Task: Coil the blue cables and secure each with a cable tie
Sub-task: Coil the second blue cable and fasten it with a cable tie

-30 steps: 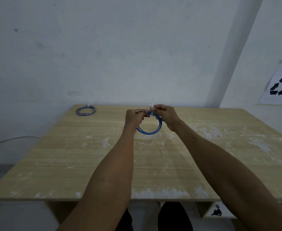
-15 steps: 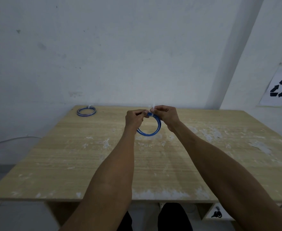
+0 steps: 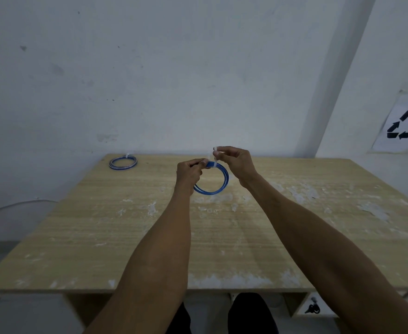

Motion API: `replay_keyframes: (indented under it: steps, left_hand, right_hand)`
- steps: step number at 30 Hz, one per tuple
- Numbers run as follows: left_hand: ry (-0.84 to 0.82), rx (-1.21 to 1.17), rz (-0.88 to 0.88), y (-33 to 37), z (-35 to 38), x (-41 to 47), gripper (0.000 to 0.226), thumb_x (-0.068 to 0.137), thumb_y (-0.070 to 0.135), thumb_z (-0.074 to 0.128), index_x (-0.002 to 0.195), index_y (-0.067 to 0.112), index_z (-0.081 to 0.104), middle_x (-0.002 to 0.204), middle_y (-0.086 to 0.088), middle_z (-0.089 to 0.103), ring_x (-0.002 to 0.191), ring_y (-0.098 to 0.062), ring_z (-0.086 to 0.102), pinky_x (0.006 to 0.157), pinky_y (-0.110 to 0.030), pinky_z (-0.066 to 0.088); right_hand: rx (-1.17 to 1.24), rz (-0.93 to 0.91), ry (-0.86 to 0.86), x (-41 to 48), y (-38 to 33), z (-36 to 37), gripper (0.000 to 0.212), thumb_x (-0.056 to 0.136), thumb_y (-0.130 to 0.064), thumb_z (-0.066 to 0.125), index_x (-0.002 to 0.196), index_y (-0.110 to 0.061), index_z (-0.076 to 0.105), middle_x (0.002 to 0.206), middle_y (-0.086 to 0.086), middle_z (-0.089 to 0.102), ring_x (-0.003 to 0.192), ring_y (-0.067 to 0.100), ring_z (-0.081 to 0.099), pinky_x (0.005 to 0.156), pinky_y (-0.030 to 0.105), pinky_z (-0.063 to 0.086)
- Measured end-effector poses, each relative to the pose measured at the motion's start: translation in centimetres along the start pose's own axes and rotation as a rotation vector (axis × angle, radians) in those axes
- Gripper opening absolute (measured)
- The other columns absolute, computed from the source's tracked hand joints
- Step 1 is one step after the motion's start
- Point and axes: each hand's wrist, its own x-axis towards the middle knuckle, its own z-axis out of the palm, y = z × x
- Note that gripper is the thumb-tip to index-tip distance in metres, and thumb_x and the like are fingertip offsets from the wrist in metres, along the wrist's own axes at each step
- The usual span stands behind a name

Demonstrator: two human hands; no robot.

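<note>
Blue round cable coil (image 3: pixel 209 192) is pinched at twelve o'clock by the left hand (image 3: pixel 189 172); the right hand (image 3: pixel 235 162) pinches its white plastic tie (image 3: pixel 211 156), now pulled higher.

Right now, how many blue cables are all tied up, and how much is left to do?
One is done: a tied coil lies at the table's far left corner. The second coil is in hand: the left hand grips its top while the right hand pinches the white cable tie wrapped there. Left: pulling that tie snug and setting the coil down. No other loose cable shows.
</note>
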Motion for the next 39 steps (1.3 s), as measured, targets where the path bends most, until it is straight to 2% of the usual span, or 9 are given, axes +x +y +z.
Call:
replay_keyframes:
  steps: [4, 9, 12, 15, 17, 20, 24, 30, 39]
  left_hand:
    - [0.005, -0.022, -0.033, 0.1, -0.4, 0.4, 0.016, 0.088, 0.019, 0.077, 0.101, 0.01, 0.08, 0.092, -0.013, 0.076, 0.058, -0.011, 0.046, 0.052, -0.023, 0.039]
    - [-0.004, -0.032, -0.031, 0.7, -0.6, 0.6, 0.02, 0.088, 0.019, 0.077, 0.105, 0.007, 0.078, 0.082, -0.003, 0.069, 0.06, -0.011, 0.046, 0.054, -0.022, 0.04]
    - [-0.017, -0.03, -0.016, 0.7, -0.7, 0.7, 0.022, 0.089, 0.018, 0.077, 0.107, 0.006, 0.078, 0.082, -0.004, 0.069, 0.06, -0.011, 0.046, 0.053, -0.022, 0.04]
    - [-0.028, -0.026, 0.003, 0.7, -0.6, 0.7, 0.021, 0.09, 0.018, 0.076, 0.107, 0.006, 0.078, 0.085, -0.005, 0.071, 0.06, -0.011, 0.046, 0.053, -0.021, 0.039]
    - [-0.042, -0.031, 0.02, 0.8, -0.6, 0.6, 0.021, 0.091, 0.016, 0.074, 0.107, 0.005, 0.077, 0.087, -0.007, 0.072, 0.059, -0.01, 0.046, 0.052, -0.021, 0.038]
    - [-0.065, -0.018, 0.052, 0.9, -0.5, 0.4, 0.021, 0.092, 0.015, 0.072, 0.109, 0.003, 0.077, 0.09, -0.009, 0.073, 0.059, -0.009, 0.048, 0.053, -0.02, 0.039]
    - [-0.078, -0.002, 0.08, 0.9, -0.4, 0.3, 0.021, 0.093, 0.014, 0.071, 0.109, 0.003, 0.077, 0.088, -0.006, 0.073, 0.061, -0.008, 0.05, 0.054, -0.019, 0.04]
    - [-0.09, 0.019, 0.106, 1.0, -0.4, 0.1, 0.02, 0.093, 0.014, 0.07, 0.11, 0.003, 0.077, 0.088, -0.004, 0.072, 0.063, -0.007, 0.052, 0.055, -0.018, 0.041]
    - [-0.081, 0.014, 0.11, 1.1, -0.2, 0.1, 0.02, 0.094, 0.014, 0.069, 0.11, 0.003, 0.076, 0.089, -0.005, 0.072, 0.063, -0.006, 0.052, 0.054, -0.015, 0.041]
  right_hand:
    - [-0.068, 0.088, -0.045, 0.1, -0.7, 0.0, 0.025, 0.094, -0.028, 0.07, 0.102, -0.006, 0.08, 0.095, -0.006, 0.077, 0.085, -0.005, 0.068, 0.077, 0.016, 0.045]
    - [-0.119, 0.289, -0.059, 0.2, -1.5, -0.1, 0.024, 0.088, -0.028, 0.073, 0.091, -0.005, 0.079, 0.11, 0.0, 0.07, 0.104, 0.017, 0.055, 0.094, 0.036, 0.039]
    - [-0.121, 0.344, -0.047, 0.4, -1.8, 0.2, 0.021, 0.077, -0.022, 0.08, 0.088, -0.004, 0.078, 0.121, 0.006, 0.068, 0.111, 0.024, 0.054, 0.088, 0.038, 0.04]
    - [-0.126, 0.381, -0.037, 0.5, -1.7, 0.4, 0.014, 0.071, -0.015, 0.08, 0.084, -0.008, 0.079, 0.115, 0.013, 0.07, 0.103, 0.025, 0.054, 0.078, 0.038, 0.039]
    - [-0.11, 0.398, -0.028, 0.6, -1.6, 0.5, 0.021, 0.071, -0.017, 0.082, 0.088, -0.005, 0.079, 0.119, 0.018, 0.069, 0.104, 0.026, 0.056, 0.075, 0.038, 0.041]
    - [-0.066, 0.413, -0.006, 0.7, -1.7, 0.6, 0.03, 0.073, -0.022, 0.084, 0.094, -0.002, 0.076, 0.118, 0.015, 0.069, 0.114, 0.029, 0.058, 0.077, 0.036, 0.045]
    - [-0.043, 0.426, -0.002, 0.7, -2.0, 0.6, 0.019, 0.076, -0.023, 0.083, 0.084, -0.008, 0.074, 0.11, 0.01, 0.072, 0.112, 0.028, 0.059, 0.078, 0.037, 0.046]
    - [-0.011, 0.44, -0.009, 0.4, -2.1, 0.5, 0.015, 0.08, -0.02, 0.081, 0.085, -0.009, 0.073, 0.103, 0.003, 0.068, 0.112, 0.025, 0.056, 0.094, 0.043, 0.049]
    - [0.023, 0.45, -0.04, 0.3, -2.6, 0.2, 0.015, 0.084, -0.018, 0.078, 0.092, -0.007, 0.073, 0.098, 0.003, 0.071, 0.098, 0.021, 0.059, 0.08, 0.036, 0.046]
